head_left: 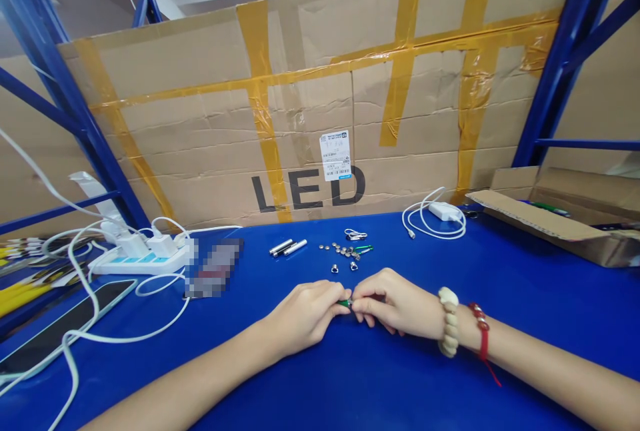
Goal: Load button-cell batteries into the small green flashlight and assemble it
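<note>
My left hand (313, 311) pinches a small green piece (345, 302) between thumb and fingers, above the blue table. My right hand (387, 304) meets it from the other side, its thumb and fingertips closed at the piece's small metallic end. Fingers cover most of this piece, so its full shape is hidden. Just beyond the hands stand two small shiny metal caps (335, 268). Several round silver button cells (342, 251) lie scattered behind them, beside a thin green part (365, 249). Several silver tubes (295, 248) rest together to the left.
A white power strip (145, 261) with tangled cables and a phone (70, 324) occupy the left. A coiled white cable (435, 218) and an open cardboard box (555, 228) are at the right. Behind the table (320, 384) stands a large cardboard panel (200, 138).
</note>
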Demonstrator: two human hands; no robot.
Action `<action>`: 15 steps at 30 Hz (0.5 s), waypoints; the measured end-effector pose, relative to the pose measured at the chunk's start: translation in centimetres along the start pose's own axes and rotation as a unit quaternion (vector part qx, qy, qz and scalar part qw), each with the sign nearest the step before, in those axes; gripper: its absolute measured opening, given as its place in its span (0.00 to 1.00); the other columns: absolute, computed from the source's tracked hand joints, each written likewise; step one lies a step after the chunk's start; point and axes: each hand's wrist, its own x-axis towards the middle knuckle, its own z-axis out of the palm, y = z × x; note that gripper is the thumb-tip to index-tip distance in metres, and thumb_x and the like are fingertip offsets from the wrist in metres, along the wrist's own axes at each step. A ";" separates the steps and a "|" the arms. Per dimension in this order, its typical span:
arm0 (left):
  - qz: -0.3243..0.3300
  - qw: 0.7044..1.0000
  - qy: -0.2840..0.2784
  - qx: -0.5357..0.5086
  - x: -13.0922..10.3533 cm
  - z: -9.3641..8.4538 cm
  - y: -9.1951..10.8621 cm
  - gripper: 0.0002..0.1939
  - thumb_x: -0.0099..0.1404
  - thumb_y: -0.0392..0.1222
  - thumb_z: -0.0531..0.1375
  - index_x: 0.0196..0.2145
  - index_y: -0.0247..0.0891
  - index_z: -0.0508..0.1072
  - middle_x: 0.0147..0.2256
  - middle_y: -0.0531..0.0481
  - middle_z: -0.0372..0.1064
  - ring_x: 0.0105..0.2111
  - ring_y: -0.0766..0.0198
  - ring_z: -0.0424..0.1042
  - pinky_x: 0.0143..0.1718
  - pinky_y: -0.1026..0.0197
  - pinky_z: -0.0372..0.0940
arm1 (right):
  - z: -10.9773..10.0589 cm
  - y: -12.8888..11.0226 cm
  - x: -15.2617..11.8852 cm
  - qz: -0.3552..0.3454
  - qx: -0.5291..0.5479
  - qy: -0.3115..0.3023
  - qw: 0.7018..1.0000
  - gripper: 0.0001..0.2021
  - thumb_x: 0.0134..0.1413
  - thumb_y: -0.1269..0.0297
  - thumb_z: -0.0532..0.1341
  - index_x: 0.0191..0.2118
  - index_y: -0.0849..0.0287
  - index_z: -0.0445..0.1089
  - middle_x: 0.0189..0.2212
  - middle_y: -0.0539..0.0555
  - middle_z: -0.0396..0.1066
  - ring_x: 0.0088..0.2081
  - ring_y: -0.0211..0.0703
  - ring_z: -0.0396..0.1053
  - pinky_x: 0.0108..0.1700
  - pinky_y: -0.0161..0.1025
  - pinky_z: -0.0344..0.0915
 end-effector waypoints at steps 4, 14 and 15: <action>0.019 1.000 0.008 0.016 -0.1 0.1 -0.1 0.11 0.67 0.37 0.46 0.29 0.36 0.63 0.24 0.49 0.66 0.23 0.65 0.65 0.25 0.65 0.60 | 0.5 -0.4 0.0 0.070 0.073 -0.022 0.995 0.18 0.54 0.55 0.53 0.22 0.64 0.65 0.16 0.47 0.62 0.12 0.26 0.55 0.11 0.23 0.53; -0.055 0.994 0.045 -0.079 0.2 0.1 -0.3 0.10 0.66 0.35 0.50 0.41 0.38 0.68 0.36 0.49 0.72 0.36 0.65 0.71 0.39 0.66 0.65 | 0.0 -0.1 0.9 0.095 0.198 -0.034 0.975 0.22 0.48 0.45 0.56 0.23 0.64 0.65 0.15 0.45 0.60 0.10 0.25 0.53 0.09 0.23 0.51; -0.070 0.993 0.048 -0.079 0.2 0.1 -0.3 0.10 0.66 0.35 0.49 0.40 0.38 0.69 0.35 0.49 0.72 0.36 0.65 0.71 0.39 0.66 0.64 | -0.1 -0.1 0.9 0.098 0.187 -0.021 0.977 0.22 0.47 0.45 0.56 0.24 0.64 0.66 0.15 0.45 0.60 0.11 0.25 0.53 0.09 0.23 0.51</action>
